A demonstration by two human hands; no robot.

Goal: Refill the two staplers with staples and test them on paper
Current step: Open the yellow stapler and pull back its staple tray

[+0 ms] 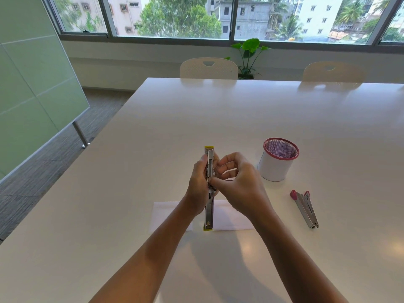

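A yellow-trimmed metal stapler (209, 162) is swung fully open in a straight line above the table, one yellow end far from me, the other near me. My left hand (197, 182) grips its middle from the left. My right hand (238, 182) pinches at the stapler's hinge area with thumb and forefinger; whether it holds staples is hidden. Under the hands lies a white paper sheet (231, 217). A pink-trimmed metal stapler (304, 207) lies closed on the table to the right.
A white cup with a pink mesh rim (276, 159) stands right of my hands. The white table (218, 110) stretches away to two white chairs (208, 68), a potted plant (250, 53) and windows. A frosted glass partition (32, 84) stands at left.
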